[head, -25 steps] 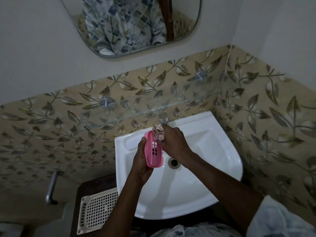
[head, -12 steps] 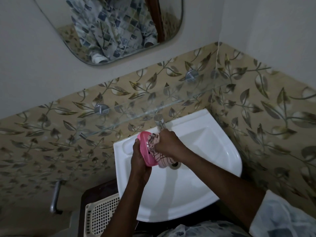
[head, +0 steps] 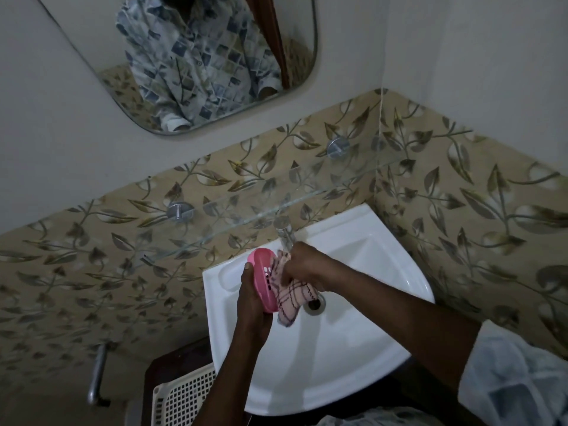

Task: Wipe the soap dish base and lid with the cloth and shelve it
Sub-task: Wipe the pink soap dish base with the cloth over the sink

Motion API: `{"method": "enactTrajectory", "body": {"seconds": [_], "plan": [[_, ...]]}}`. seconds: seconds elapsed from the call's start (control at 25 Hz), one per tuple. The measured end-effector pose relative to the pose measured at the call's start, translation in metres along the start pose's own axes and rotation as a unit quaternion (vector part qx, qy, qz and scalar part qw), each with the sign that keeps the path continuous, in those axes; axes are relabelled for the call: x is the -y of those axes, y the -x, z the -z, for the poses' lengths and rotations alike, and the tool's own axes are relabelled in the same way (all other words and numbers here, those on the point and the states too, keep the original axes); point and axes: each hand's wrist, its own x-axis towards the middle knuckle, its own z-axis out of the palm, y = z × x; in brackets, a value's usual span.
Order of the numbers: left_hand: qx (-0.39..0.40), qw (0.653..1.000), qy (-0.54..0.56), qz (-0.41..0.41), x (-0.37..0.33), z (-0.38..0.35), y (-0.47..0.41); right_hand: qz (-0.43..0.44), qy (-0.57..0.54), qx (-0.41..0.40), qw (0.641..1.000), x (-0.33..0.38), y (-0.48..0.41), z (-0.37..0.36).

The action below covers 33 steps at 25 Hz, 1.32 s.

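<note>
I'm gripping the pink soap dish [head: 261, 279] in my left hand [head: 250, 298], my right hand [head: 307, 265] clenching the cloth [head: 290, 298], wiping its slotted inside; next I'm probably turning it to reach unwiped faces

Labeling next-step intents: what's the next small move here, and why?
Probably draw the cloth down along the pink soap dish. The right hand presses it near the dish's top; the left hand holds the dish over the sink, its lower part not yet covered.
</note>
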Motion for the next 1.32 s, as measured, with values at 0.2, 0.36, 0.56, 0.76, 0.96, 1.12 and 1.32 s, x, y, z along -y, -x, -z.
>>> {"method": "enactTrajectory", "body": {"seconds": [0.2, 0.36, 0.56, 0.76, 0.96, 1.12, 1.32], "plan": [[-0.003, 1.0, 0.011, 0.009, -0.014, -0.005, -0.007, 0.281, 0.042, -0.12, 0.951, -0.004, 0.016, -0.017], [0.048, 0.987, 0.103, 0.111, -0.028, 0.002, -0.003, 0.504, 0.139, -0.086, 0.848, -0.033, 0.013, -0.005], [0.079, 0.967, 0.096, 0.224, -0.038, 0.008, -0.005, 0.633, 0.218, -0.031, 0.743, -0.035, 0.002, 0.003], [0.128, 0.96, 0.077, 0.235, -0.043, 0.001, 0.001, 0.598, 0.195, -0.074, 0.774, -0.032, -0.001, 0.006], [0.082, 0.964, 0.09, 0.237, -0.043, 0.002, -0.005, 0.578, 0.163, -0.07, 0.797, -0.045, 0.002, -0.004], [0.102, 0.954, 0.161, 0.231, -0.047, 0.003, -0.009, 0.565, 0.104, -0.107, 0.812, -0.043, 0.008, -0.013], [0.131, 0.953, 0.162, 0.22, -0.044, 0.015, -0.002, 0.572, 0.15, -0.047, 0.805, -0.055, 0.002, -0.007]]}}
